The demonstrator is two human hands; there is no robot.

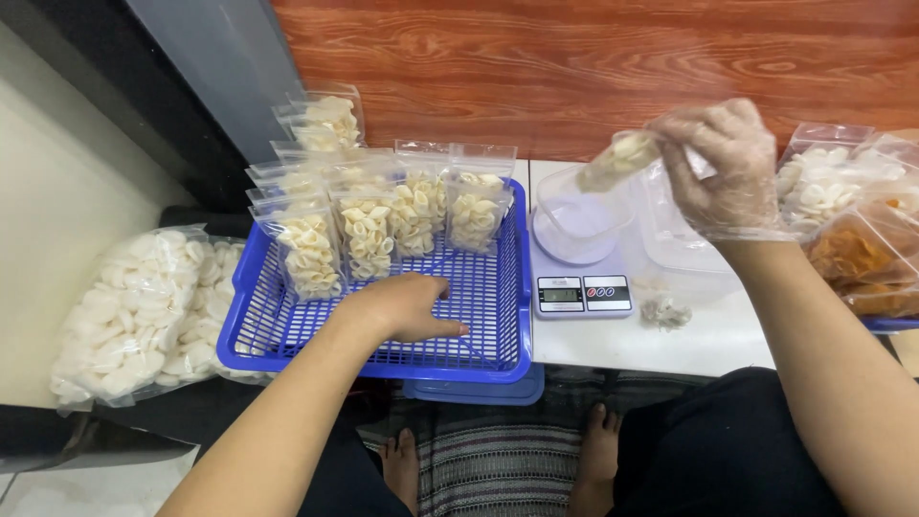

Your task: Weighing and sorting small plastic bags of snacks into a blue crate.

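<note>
R hand, in a thin clear glove, is raised over the white surface and pinches a small clear bag of pale shell-shaped crackers by its top edge; the bag hangs tilted just above a clear round tub that sits on a small digital scale. A 2nd clear tub stands just beside it, under the hand. A few crumbs lie near the scale.

L hand, bare, rests palm down w/ fingers loosely spread, flat on the floor of a blue mesh basket, gripping nothing. At the basket's back stand rows of filled cracker bags, upright, touching one another, apart from the L hand.

Far L, on the floor beside the basket, lies a big clear sack of white crackers. Far R, more bags hold white crackers and orange snacks. Brown wood-grain wall behind. Bare feet show below the surface on a striped mat.
</note>
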